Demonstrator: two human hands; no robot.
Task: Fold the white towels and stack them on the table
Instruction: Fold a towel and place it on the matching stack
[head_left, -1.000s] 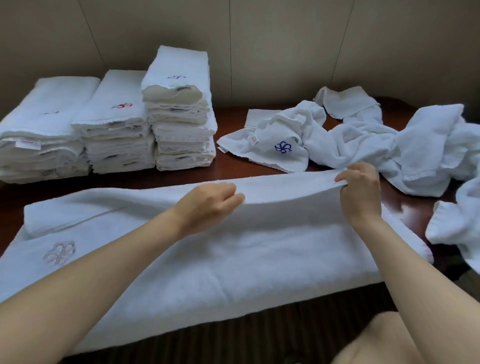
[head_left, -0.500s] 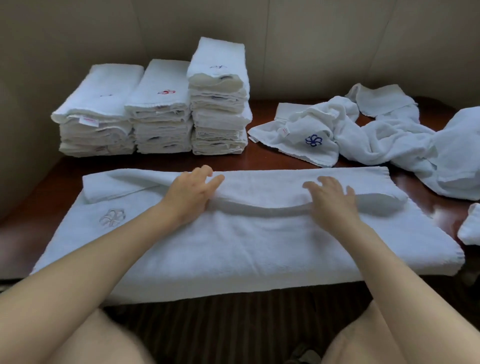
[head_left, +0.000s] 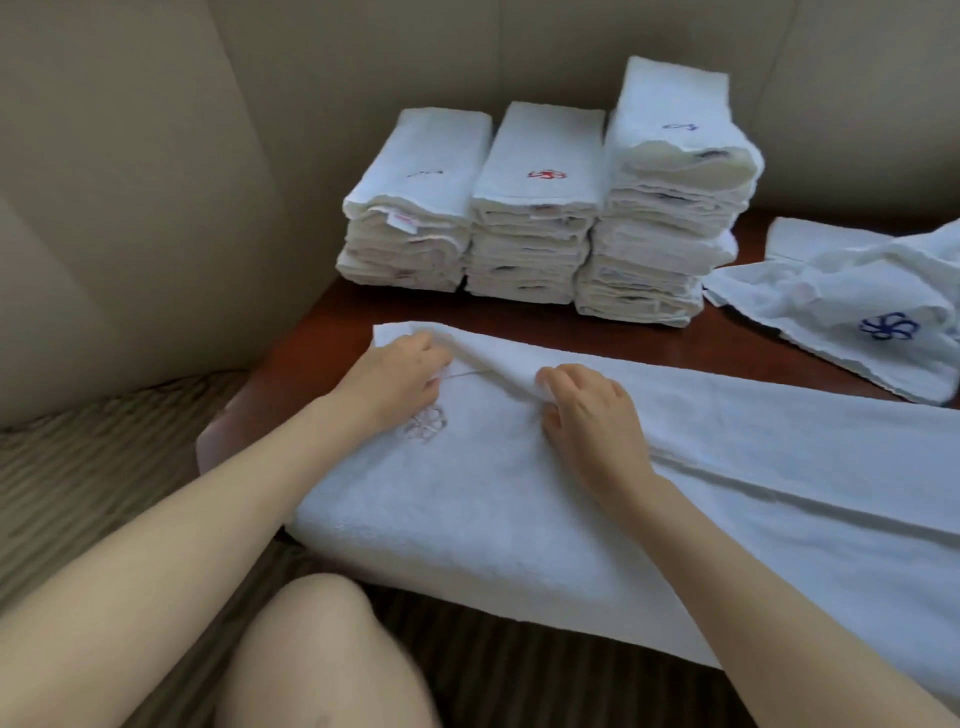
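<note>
Towel (head_left: 519, 483) fold pinched under fingers (head_left: 553, 384) of both hands, near left end.

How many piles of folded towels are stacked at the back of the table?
3, side by side against the wall: the left stack, the middle stack, and the tallest right stack. Nothing appears hidden behind them.

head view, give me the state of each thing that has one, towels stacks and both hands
big towel: spread flat on the table, far long edge folded over, near edge hanging off the front
left hand: pinching the folded edge near the towel's left end
right hand: gripping the same folded edge
three stacks: folded, side by side at the back, right one tallest
loose towel with blue logo: unfolded, crumpled
</note>
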